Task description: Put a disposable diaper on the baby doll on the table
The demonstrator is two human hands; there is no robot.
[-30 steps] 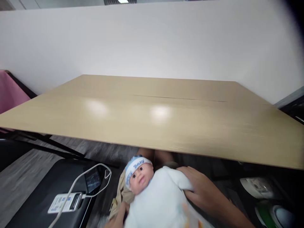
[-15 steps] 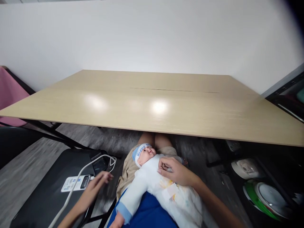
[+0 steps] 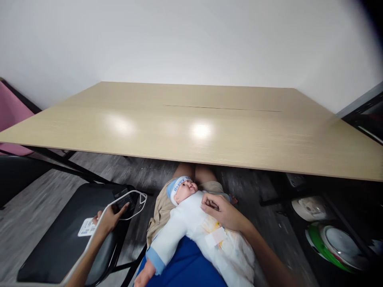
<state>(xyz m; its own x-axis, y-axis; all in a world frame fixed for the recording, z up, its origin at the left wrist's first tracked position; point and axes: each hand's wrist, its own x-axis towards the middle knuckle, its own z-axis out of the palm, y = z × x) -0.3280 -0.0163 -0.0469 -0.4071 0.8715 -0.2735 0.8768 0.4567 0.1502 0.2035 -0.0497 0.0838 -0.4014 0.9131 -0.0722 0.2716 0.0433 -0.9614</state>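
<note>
A baby doll [image 3: 191, 219] in a white top, patterned diaper and blue-and-white cap [image 3: 181, 187] lies face up across my lap. My right hand [image 3: 220, 209] rests on its chest with the fingers loosely curled and nothing visible in them; that forearm lies along the doll's side. Over the black chair seat on the left, my left hand [image 3: 109, 218] has its thumb and fingers spread. It is beside a white printed card [image 3: 86, 227], which it partly covers. A dark flat object [image 3: 128, 201] lies near the thumb. A white cable [image 3: 133, 192] loops past this hand.
A wooden table [image 3: 179, 131] stands in front, its near edge over my knees. The black chair [image 3: 56, 235] is at my left, with a pink chair [image 3: 14, 115] beyond. On the right, a dark shelf holds a green-rimmed item [image 3: 326, 247] and a white item [image 3: 309, 209].
My left hand has moved forward onto the chair seat beside the card and spread its fingers. The cable has shifted with it. My right hand stays on the doll's chest.
</note>
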